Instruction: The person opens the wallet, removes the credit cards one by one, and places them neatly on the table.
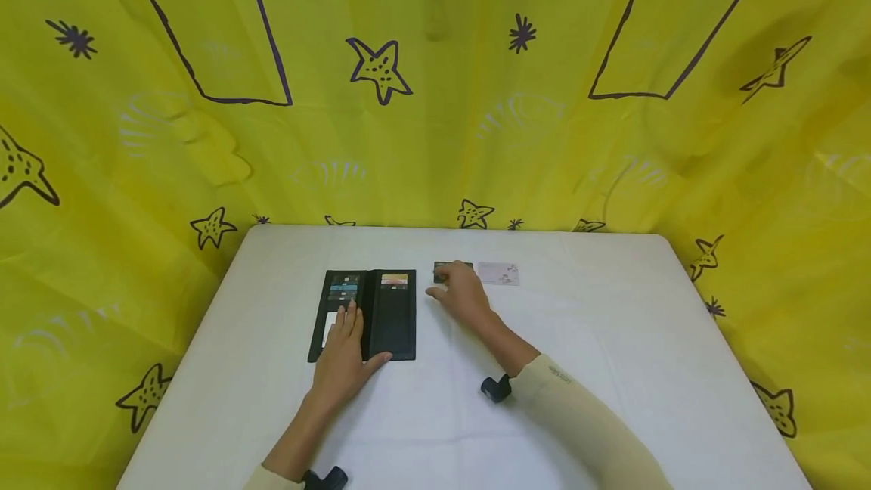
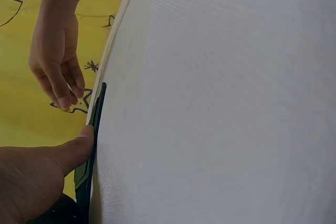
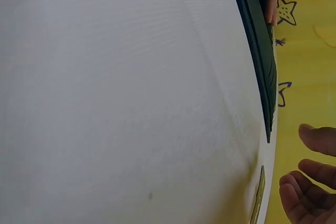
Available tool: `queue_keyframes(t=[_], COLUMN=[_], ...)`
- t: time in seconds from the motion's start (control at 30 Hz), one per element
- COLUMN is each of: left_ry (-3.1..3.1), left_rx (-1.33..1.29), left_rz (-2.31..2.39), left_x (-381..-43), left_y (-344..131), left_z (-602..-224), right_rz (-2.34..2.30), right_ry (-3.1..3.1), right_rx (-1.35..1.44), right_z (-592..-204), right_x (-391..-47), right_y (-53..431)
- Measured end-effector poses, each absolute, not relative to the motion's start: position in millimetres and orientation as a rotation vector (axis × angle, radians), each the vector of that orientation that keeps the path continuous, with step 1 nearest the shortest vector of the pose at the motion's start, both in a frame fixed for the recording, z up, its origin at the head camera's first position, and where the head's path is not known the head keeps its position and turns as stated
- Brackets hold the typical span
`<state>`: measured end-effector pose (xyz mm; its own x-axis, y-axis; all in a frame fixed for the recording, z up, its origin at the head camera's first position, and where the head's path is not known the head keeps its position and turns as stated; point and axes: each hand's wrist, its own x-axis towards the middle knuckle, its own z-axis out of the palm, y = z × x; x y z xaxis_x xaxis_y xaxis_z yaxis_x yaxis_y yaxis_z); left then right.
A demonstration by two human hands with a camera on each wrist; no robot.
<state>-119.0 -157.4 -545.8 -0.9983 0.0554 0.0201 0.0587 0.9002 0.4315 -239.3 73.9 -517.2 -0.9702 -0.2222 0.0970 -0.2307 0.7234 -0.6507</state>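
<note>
A black long wallet (image 1: 395,333) lies unfolded on the table in the head view. My left hand (image 1: 342,360) rests on its left half, fingers extended and thumb by the lower edge. Several cards (image 1: 343,287) fill the left slots, and a white card (image 1: 330,324) shows partly from under the fingers. One more card (image 1: 394,280) sits in the right half. Just right of the wallet, my right hand (image 1: 466,297) hovers at a dark green card (image 1: 441,266), covering part of it. In the right wrist view its loosely bent fingers (image 3: 310,195) hold nothing, apart from the card.
A pale pinkish card (image 1: 499,273) lies flat to the right of the green one. White cloth covers the table (image 1: 612,339). Behind its far edge hangs a yellow curtain (image 1: 435,142) with starfish drawings.
</note>
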Motion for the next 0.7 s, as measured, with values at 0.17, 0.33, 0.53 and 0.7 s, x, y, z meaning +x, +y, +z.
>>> queue_keyframes(t=[0.17,0.33,0.53,0.7], left_ry=[-3.050,-3.050,-3.066,-3.057], left_rx=[-0.098,-0.104,-0.100,-0.103], left_rz=[-0.700,-0.689,-0.676,-0.698], left_x=[-119,-119,-120,-120], left_y=[-158,-159,-160,-159], left_z=[-546,-546,-548,-548], right_rz=[1.209,1.331,1.364,1.388], right_ry=[-2.876,-2.844,-2.862,-2.882], right_rx=[0.459,0.528,0.537,0.521], right_z=[-516,-519,-522,-526], right_x=[-244,-247,-251,-254], right_y=[62,52,42,37])
